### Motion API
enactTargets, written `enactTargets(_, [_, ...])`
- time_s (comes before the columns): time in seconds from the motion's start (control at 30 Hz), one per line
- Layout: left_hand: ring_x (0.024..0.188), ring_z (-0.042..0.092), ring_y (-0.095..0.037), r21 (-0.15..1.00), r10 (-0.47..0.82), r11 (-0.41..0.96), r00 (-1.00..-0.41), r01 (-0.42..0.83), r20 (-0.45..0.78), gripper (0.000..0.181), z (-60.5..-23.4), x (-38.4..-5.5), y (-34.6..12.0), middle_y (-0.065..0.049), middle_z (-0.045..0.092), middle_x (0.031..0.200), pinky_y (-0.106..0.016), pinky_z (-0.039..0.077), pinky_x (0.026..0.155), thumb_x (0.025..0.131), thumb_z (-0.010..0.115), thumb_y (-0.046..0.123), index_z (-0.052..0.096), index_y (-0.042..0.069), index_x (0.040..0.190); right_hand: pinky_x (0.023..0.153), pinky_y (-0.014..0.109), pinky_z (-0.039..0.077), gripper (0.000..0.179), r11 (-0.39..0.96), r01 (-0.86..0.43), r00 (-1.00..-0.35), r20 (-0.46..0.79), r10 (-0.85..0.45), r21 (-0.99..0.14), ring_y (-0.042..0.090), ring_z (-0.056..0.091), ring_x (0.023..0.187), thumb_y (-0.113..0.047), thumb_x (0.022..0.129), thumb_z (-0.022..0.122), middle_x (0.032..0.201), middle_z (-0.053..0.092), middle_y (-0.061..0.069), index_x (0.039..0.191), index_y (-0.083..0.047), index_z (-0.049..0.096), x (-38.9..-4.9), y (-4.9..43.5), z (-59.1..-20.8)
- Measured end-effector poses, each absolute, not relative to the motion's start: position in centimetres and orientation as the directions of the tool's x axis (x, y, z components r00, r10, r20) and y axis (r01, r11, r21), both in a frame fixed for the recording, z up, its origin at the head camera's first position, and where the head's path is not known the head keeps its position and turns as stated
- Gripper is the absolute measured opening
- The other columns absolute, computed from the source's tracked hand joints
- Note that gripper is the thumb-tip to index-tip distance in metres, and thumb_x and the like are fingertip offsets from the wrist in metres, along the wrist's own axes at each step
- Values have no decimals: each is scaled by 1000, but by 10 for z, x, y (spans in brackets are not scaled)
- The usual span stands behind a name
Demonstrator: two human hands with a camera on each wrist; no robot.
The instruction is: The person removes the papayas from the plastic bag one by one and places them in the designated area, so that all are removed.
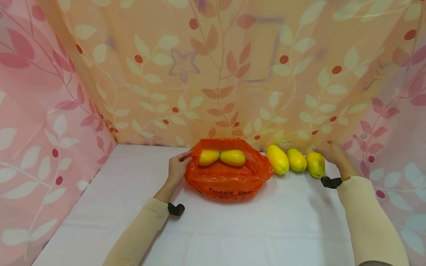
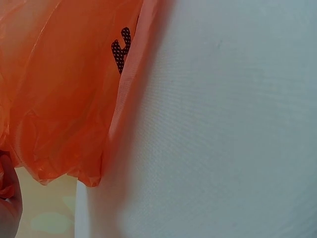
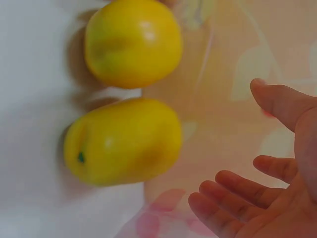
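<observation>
An orange plastic bag (image 1: 226, 184) printed "THANK YOU" lies on the white table with its mouth spread wide. Two yellow mango-like fruits (image 1: 233, 157) rest inside it, end to end. My left hand (image 1: 178, 168) pinches the left side of the bag's rim; only a sliver of that hand shows in the left wrist view. To the right of the bag, three more yellow fruits stand in a row, a long one (image 1: 277, 159), a middle one (image 1: 296, 160) and a right one (image 1: 315, 164). Beside the right one is my right hand (image 3: 267, 193), fingers spread and holding nothing.
A patterned curtain (image 1: 226, 74) with leaves rises right behind the bag and fruits. Pink leafy sheets (image 1: 50, 122) flank the white table (image 1: 249, 232) on both sides. A black wrist piece (image 1: 331, 182) is worn on the right wrist, with another (image 1: 176, 209) on the left.
</observation>
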State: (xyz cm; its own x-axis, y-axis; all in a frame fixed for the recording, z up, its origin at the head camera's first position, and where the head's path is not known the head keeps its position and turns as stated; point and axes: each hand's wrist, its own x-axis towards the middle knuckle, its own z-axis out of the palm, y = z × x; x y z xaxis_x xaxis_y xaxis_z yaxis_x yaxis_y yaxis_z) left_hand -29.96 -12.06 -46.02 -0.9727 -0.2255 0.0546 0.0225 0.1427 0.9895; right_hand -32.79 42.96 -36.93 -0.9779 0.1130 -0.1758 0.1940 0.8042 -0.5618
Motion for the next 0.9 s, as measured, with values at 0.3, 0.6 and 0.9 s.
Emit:
enactTargets(0.3, [98, 56, -21, 991, -228, 135, -972, 24, 54, 27, -460, -299, -122, -18, 68, 118, -10, 45, 70, 92, 65, 8, 71, 5, 118, 102, 67, 35, 102, 867, 93, -995, -85, 59, -489, 57, 35, 122, -64, 93, 45, 141, 29, 45, 150, 11, 7, -329, 396, -344])
enactTargets(0.6, [99, 56, -20, 991, -229, 135, -972, 16, 47, 27, -461, -299, -122, -18, 68, 118, -9, 45, 71, 92, 65, 8, 71, 5, 119, 102, 66, 35, 103, 868, 14, -999, -34, -3, -496, 56, 36, 124, -66, 91, 47, 143, 30, 42, 153, 5, 5, -328, 364, -325])
enactTargets(0.9, [100, 56, -20, 992, -229, 125, -972, 20, 49, 27, -462, -299, -121, -18, 68, 119, -10, 45, 71, 92, 65, 8, 71, 5, 118, 102, 65, 37, 97, 867, -65, -998, 30, -58, -494, 53, 39, 126, -61, 91, 53, 143, 34, 40, 154, 2, 12, -325, 330, -308])
